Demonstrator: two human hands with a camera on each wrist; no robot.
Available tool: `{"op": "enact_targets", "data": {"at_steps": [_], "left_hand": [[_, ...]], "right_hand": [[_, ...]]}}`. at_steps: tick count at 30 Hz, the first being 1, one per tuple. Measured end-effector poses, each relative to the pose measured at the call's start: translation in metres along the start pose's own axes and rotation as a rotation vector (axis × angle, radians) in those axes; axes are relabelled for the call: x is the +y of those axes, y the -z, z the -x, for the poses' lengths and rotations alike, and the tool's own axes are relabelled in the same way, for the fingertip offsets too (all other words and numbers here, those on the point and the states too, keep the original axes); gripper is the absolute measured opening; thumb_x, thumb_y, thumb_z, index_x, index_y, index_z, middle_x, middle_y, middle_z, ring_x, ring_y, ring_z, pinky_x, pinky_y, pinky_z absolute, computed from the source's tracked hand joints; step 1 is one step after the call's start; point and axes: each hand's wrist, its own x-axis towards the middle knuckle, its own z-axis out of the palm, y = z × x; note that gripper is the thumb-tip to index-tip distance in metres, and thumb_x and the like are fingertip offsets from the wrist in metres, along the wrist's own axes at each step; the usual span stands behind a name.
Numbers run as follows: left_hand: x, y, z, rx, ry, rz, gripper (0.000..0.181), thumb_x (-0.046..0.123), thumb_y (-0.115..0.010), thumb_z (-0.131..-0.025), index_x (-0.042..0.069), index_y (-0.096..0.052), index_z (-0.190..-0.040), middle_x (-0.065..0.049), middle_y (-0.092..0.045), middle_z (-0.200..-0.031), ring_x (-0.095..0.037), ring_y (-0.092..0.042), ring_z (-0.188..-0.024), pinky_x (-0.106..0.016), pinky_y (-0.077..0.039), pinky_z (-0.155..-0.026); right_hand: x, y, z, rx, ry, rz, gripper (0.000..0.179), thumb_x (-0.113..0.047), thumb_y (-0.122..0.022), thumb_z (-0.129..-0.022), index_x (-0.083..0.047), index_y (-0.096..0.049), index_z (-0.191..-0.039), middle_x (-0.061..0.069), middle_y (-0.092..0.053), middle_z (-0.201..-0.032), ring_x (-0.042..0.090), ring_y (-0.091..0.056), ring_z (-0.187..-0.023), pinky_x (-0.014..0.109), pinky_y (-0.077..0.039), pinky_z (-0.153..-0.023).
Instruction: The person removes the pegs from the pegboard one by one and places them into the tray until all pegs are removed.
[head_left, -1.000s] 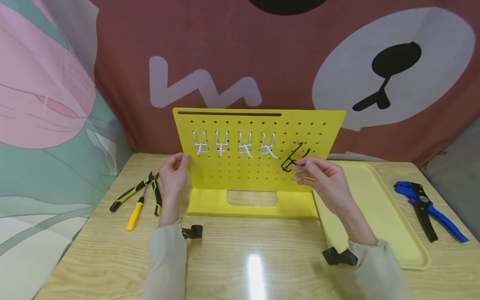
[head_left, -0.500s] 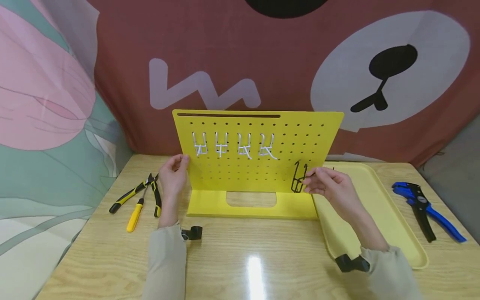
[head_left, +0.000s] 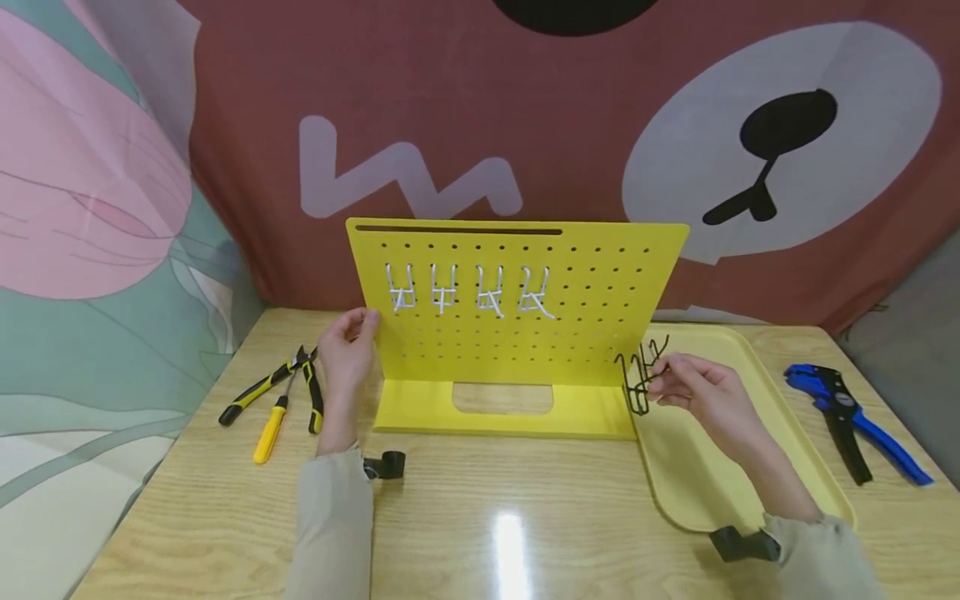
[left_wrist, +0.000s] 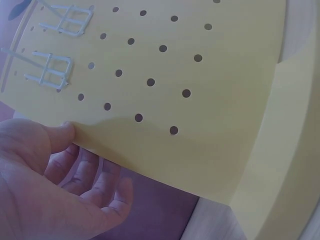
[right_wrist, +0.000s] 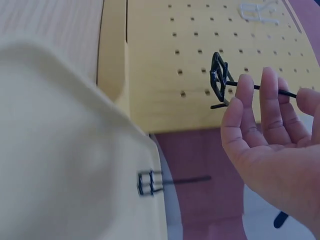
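Observation:
My left hand [head_left: 347, 346] holds the left edge of an upright yellow pegboard [head_left: 465, 368], its thumb on the front face and the other fingers curled at the edge, as the left wrist view shows. Several white wire hooks [head_left: 491, 302] hang in a row on the board's upper left part. Between thumb and fingertips, my right hand [head_left: 705, 396] pinches the stem of a black wire pegboard hook [right_wrist: 218, 77]. In the head view this hook is off the board's lower right corner, over the tray's near-left part. A second black hook [right_wrist: 146, 182] lies at the tray's far edge.
A pale yellow tray [head_left: 701, 496] lies right of the board, with a blue and black wire stripper [head_left: 843, 402] beyond it. Black and yellow pliers [head_left: 258, 392] and a yellow-handled screwdriver [head_left: 270, 433] lie on the left. A patterned cloth [head_left: 420, 75] hangs behind the table.
My right hand has moved right and down, taking the black hook from in front of the pegboard to over the tray. My left hand stays on the board's edge.

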Motion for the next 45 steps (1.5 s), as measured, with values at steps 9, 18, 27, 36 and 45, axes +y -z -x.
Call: {"op": "enact_targets", "data": {"at_steps": [9, 18, 27, 36, 45], "left_hand": [[0.0, 0.001, 0.0, -0.012, 0.004, 0.009, 0.03, 0.025, -0.06, -0.096, 0.0, -0.065, -0.112, -0.013, -0.063, -0.106, -0.014, -0.054, -0.091, -0.026, -0.044, -0.082], [-0.001, -0.001, -0.001, -0.003, 0.005, 0.004, 0.031, 0.026, -0.061, -0.095, 0.0, -0.066, -0.111, -0.012, -0.063, -0.104, -0.013, -0.055, -0.091, -0.025, -0.044, -0.081], [-0.001, -0.001, -0.001, 0.007, -0.013, -0.01, 0.029, 0.025, -0.061, -0.096, 0.0, -0.066, -0.11, -0.014, -0.064, -0.103, -0.014, -0.056, -0.089, -0.024, -0.043, -0.079], [-0.001, -0.001, -0.002, 0.007, -0.009, -0.013, 0.03, 0.024, -0.061, -0.096, -0.001, -0.066, -0.111, -0.016, -0.064, -0.105, -0.018, -0.057, -0.093, -0.026, -0.044, -0.081], [-0.001, -0.001, -0.001, 0.015, -0.009, -0.016, 0.029, 0.024, -0.06, -0.096, -0.001, -0.066, -0.11, -0.015, -0.064, -0.103, -0.014, -0.055, -0.09, -0.024, -0.044, -0.079]], "right_hand": [[-0.017, 0.034, 0.003, 0.061, 0.043, -0.024, 0.027, -0.016, -0.042, -0.103, -0.003, -0.066, -0.1, 0.005, -0.068, -0.083, 0.015, -0.066, -0.079, 0.025, -0.054, -0.073], [-0.028, 0.065, 0.0, 0.134, 0.016, -0.004, 0.026, -0.018, -0.045, -0.102, -0.004, -0.067, -0.101, 0.006, -0.068, -0.084, 0.014, -0.067, -0.078, 0.023, -0.054, -0.07], [-0.02, 0.086, -0.014, 0.154, -0.069, 0.068, 0.023, -0.022, -0.047, -0.102, -0.011, -0.067, -0.099, 0.003, -0.068, -0.084, 0.012, -0.065, -0.076, 0.023, -0.053, -0.068], [0.003, 0.1, -0.028, 0.169, -0.183, 0.236, 0.026, -0.032, -0.047, -0.101, -0.016, -0.067, -0.094, -0.002, -0.067, -0.081, 0.011, -0.067, -0.073, 0.023, -0.053, -0.065], [0.027, 0.104, -0.032, 0.178, -0.277, 0.374, 0.028, -0.039, -0.045, -0.101, -0.023, -0.066, -0.093, -0.005, -0.067, -0.082, 0.012, -0.068, -0.076, 0.026, -0.055, -0.067]]}}
